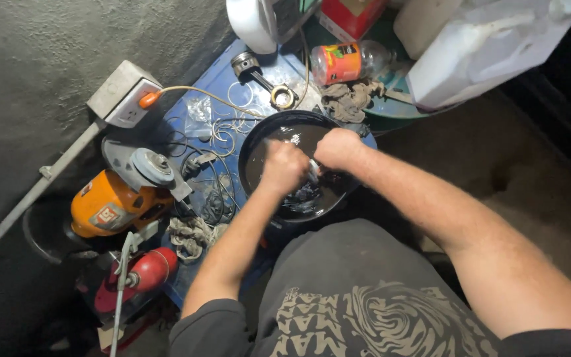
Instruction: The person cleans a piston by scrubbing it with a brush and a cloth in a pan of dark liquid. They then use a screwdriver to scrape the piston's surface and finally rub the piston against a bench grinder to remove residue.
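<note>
A small dark metal part [306, 188], blurred and hard to make out, sits low in the round black basin of dark liquid [259, 142] at the blue worktop's [223, 76] near right edge. The left hand [283, 166] and right hand [338, 148] are both curled into fists just above it, apparently gripping it. A silver piston with connecting rod [259, 71] lies beyond the basin, an orange angle grinder [110, 205] at the left edge.
</note>
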